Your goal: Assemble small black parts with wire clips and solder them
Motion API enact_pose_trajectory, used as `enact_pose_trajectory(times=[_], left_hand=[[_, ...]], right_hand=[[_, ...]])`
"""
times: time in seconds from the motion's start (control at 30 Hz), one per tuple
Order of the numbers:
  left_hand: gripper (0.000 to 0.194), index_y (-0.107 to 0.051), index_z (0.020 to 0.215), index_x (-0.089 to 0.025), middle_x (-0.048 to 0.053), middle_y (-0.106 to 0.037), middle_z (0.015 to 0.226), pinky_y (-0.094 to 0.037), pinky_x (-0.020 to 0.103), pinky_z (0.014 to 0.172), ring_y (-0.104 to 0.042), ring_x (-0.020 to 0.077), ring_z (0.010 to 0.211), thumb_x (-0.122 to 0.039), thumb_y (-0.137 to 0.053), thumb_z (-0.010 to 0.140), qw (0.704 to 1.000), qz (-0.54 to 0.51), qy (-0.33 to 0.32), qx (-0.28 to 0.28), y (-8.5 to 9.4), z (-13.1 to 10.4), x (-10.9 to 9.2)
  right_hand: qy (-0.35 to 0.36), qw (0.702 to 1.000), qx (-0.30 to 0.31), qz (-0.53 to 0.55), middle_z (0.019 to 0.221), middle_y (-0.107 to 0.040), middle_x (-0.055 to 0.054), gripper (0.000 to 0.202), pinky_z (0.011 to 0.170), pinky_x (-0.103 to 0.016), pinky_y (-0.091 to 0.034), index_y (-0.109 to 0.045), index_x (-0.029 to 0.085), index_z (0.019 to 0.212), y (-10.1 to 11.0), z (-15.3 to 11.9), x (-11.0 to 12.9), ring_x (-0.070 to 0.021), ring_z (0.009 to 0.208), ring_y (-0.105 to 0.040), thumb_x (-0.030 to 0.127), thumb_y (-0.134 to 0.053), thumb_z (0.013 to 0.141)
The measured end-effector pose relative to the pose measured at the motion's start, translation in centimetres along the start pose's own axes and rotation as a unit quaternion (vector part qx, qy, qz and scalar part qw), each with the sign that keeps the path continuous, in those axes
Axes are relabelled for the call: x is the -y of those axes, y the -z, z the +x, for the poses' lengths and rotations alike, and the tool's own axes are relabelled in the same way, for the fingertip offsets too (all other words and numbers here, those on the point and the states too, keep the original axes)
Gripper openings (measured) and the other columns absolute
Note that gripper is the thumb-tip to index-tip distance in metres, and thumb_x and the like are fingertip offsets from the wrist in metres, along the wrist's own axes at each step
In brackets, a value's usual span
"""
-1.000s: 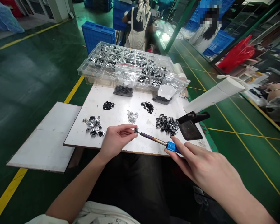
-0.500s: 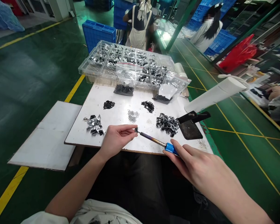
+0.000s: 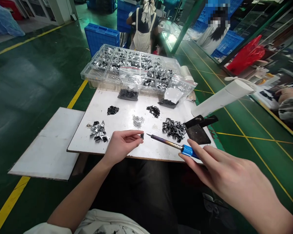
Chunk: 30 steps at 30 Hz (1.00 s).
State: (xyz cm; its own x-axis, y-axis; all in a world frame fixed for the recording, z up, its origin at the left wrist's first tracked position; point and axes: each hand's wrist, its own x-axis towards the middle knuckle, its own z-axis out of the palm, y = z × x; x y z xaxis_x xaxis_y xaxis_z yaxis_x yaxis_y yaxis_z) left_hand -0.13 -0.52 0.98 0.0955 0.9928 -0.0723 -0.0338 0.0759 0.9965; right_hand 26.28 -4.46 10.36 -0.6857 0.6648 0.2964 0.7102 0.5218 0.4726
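Note:
Between the thumb and fingers of my left hand is pinched a small black and silver part, too small to name. My right hand grips a soldering iron by its blue handle, its tip pointing left, a short gap away from the part. Loose black and silver parts lie in a pile above the iron, and a second pile of shiny parts sits left of my left hand. Tiny silver pieces are scattered between two heaps of small black pieces.
A clear compartment box full of parts stands at the table's back, two plastic bags before it. On the right are a black metal stand and a white tube. Two people are farther off.
My right hand has drawn the soldering iron back to the right, so its tip has come away from the small part. My left hand stays nearly in place, still pinching it.

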Motion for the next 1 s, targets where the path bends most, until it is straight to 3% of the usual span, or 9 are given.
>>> enact_pose_trajectory(times=[0.43, 1.0], left_hand=[[0.030, -0.081, 0.102, -0.016, 0.007, -0.079, 0.084, -0.063, 0.027, 0.076, -0.076, 0.0206, 0.080, -0.022, -0.082, 0.072, 0.999, -0.027, 0.030, 0.019, 0.1, 0.2, 0.0], [0.030, -0.080, 0.104, -0.016, 0.008, -0.079, 0.087, -0.064, 0.029, 0.075, -0.076, 0.0209, 0.081, -0.023, -0.079, 0.075, 0.999, -0.003, 0.013, 0.039, 0.2, 0.0, -0.1]], right_hand=[[0.023, 1.000, -0.010, 0.000, 0.061, -0.058, -0.001, 0.042, 0.049, -0.033, -0.026, -0.071, 0.007, 0.113, -1.2, 0.7, 0.1, -0.0132, 0.045, -0.053, 0.039, -0.045, 0.104], [0.033, 0.999, 0.016, 0.026, 0.062, -0.059, -0.002, 0.043, 0.050, -0.032, -0.026, -0.072, 0.008, 0.113, -1.7, 0.9, -0.2, -0.0135, 0.045, -0.053, 0.039, -0.043, 0.104]])
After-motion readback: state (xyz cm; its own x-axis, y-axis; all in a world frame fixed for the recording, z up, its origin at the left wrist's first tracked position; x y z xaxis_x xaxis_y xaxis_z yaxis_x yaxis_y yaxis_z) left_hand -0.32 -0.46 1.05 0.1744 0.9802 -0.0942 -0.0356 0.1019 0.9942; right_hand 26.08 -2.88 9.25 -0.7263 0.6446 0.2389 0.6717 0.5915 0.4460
